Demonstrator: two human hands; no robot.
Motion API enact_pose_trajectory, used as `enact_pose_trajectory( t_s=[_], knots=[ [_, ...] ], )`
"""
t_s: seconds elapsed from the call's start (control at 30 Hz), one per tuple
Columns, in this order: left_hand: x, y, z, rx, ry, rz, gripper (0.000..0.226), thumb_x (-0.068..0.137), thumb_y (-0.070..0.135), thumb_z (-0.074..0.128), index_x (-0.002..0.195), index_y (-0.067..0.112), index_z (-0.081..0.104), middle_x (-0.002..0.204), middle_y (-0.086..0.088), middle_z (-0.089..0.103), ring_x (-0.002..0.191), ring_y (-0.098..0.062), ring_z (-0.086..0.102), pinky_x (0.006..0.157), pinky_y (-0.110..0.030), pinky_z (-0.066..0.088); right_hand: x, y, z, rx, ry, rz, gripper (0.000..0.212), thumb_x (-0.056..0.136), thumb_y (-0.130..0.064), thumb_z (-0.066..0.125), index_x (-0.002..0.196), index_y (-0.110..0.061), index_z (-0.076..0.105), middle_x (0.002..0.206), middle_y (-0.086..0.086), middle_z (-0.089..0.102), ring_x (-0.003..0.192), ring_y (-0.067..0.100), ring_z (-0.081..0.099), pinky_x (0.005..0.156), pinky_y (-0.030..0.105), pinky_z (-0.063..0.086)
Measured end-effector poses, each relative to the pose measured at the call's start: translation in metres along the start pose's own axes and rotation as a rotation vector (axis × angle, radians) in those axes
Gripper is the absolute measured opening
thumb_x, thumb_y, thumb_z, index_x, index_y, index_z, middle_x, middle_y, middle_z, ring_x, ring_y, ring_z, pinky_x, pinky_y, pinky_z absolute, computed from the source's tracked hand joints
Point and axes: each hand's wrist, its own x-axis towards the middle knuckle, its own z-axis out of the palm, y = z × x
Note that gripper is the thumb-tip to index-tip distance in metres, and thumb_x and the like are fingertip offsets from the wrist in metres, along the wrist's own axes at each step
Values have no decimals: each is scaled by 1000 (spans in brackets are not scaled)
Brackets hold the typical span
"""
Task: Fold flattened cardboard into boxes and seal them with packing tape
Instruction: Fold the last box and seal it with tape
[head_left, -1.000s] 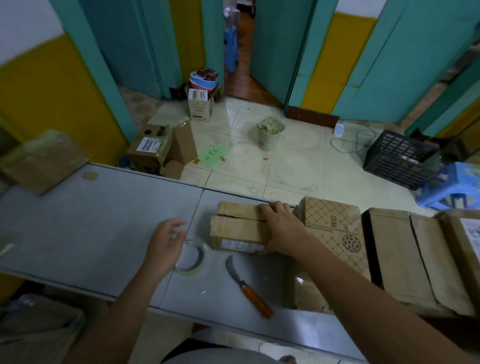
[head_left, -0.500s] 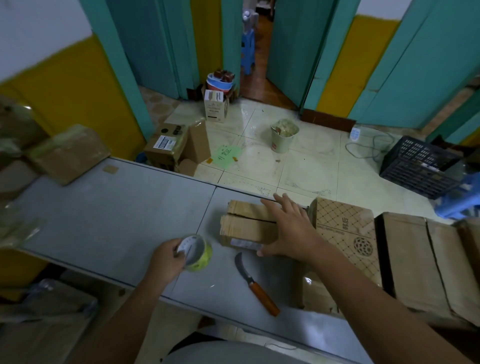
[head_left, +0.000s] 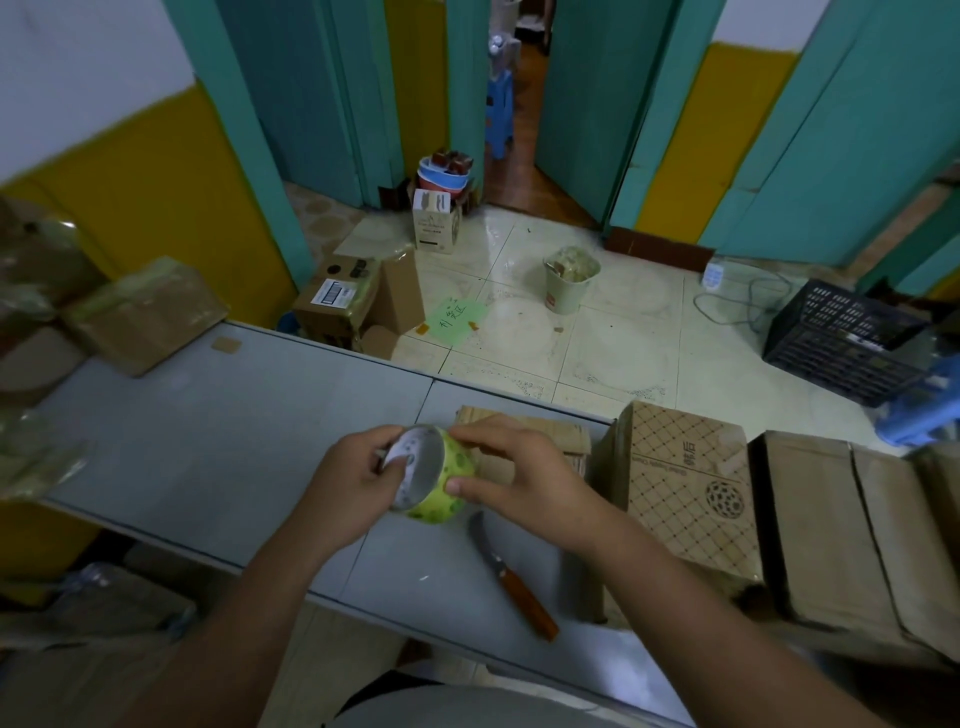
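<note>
The tape roll (head_left: 439, 480), green-patterned with a pale core, is held between both hands over the grey table (head_left: 208, 431), tipped so its open core faces left; the left hand (head_left: 348, 480) grips it from nine o'clock, fingers curled round the rim and into the core; the right hand (head_left: 524, 480) pinches its outer band from three o'clock, thumb pressed low on the green surface and fingers curled over the top; at one o'clock from the roll a stack of flattened cardboard (head_left: 550, 434) lies on the table, partly hidden behind the right hand; at five o'clock a knife (head_left: 511, 577) with an orange-brown handle lies flat, blade end towards the roll, apart from both hands; at three o'clock, past the right wrist, a patterned box (head_left: 685, 488) stands just beside the stack, with plain brown boxes (head_left: 831, 535) further out on the same side; at ten o'clock, at the table's far left end, wrapped parcels (head_left: 140, 312) sit blurred; beyond the table's far edge is a pale tiled floor (head_left: 623, 332); on it a green paper note (head_left: 457, 319) at twelve o'clock, a labelled carton (head_left: 337, 301) at eleven, a pale bucket (head_left: 569, 280) holding scraps at one, a black crate (head_left: 841, 338) at two; the walls are yellow below and white above, with teal doors (head_left: 587, 104) framing an open doorway at twelve.
</note>
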Motion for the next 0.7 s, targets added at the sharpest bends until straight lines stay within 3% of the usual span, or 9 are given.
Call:
enact_pose_trajectory(
  t_s=[0.13, 0.27, 0.3, 0.37, 0.43, 0.47, 0.53, 0.63, 0.7],
  knots=[
    [4, 8, 6, 11, -4, -9, 31, 98, 6, 65, 112, 30, 79, 91, 26, 76, 86, 3, 72, 65, -11, 53, -7, 5, -4, 92, 154, 30, 37, 82, -30, 89, 117, -25, 80, 103, -15, 72, 99, 6, 67, 89, 26, 54],
    [3, 16, 13, -53, -68, -17, 52, 97, 0, 63, 85, 50, 74, 72, 23, 70, 71, 2, 70, 51, -8, 46, -13, 11, -6, 133, 222, 30, 13, 89, -17, 83, 101, -22, 84, 89, -12, 74, 86, 12, 69, 77, 21, 55],
    [3, 19, 15, -117, -88, -32, 54, 99, 3, 64, 92, 55, 73, 81, 25, 73, 79, 2, 72, 53, -9, 50, -14, 11, -8, 134, 230, 38, 11, 91, -16, 81, 98, -24, 83, 89, -13, 74, 86, 12, 69, 76, 21, 54],
    [1, 23, 19, -247, -131, -40, 42, 105, 22, 66, 123, 59, 63, 120, 30, 68, 105, 0, 71, 69, -18, 60, -17, 13, -12, 145, 259, 56, 17, 93, -15, 78, 91, -32, 79, 88, -14, 73, 84, 11, 68, 75, 19, 53],
    [1, 29, 20, -216, -116, 68, 26, 106, 45, 62, 131, 50, 61, 141, 29, 56, 128, -2, 60, 92, -19, 57, -19, 15, -19, 179, 292, 72, 23, 94, -14, 76, 88, -36, 75, 86, -14, 72, 81, 9, 67, 74, 18, 52],
    [1, 31, 21, -176, -111, 158, 26, 105, 54, 57, 126, 42, 67, 143, 26, 55, 137, -5, 53, 103, -19, 50, -19, 17, -22, 211, 300, 87, 22, 94, -13, 75, 87, -34, 76, 85, -13, 73, 80, 9, 67, 74, 20, 53],
    [2, 38, 23, -107, -135, 338, 47, 103, 65, 49, 108, 27, 76, 140, 17, 60, 144, -14, 46, 116, -30, 38, -21, 21, -30, 288, 310, 128, 18, 96, -12, 74, 88, -27, 77, 84, -6, 74, 82, 19, 69, 76, 28, 57],
    [5, 50, 27, -153, -211, 415, 42, 101, 59, 58, 110, 24, 80, 128, 12, 69, 139, -10, 52, 117, -26, 37, -22, 25, -39, 440, 338, 181, 10, 98, -13, 71, 93, -17, 78, 86, 6, 75, 84, 23, 71, 78, 32, 59],
    [5, 58, 30, -242, -269, 376, 27, 100, 45, 64, 106, 22, 78, 111, 5, 77, 119, -7, 67, 107, -27, 50, -25, 25, -44, 543, 338, 211, 8, 98, -13, 71, 95, -12, 78, 87, 9, 75, 85, 22, 69, 80, 33, 58]
  ],
)
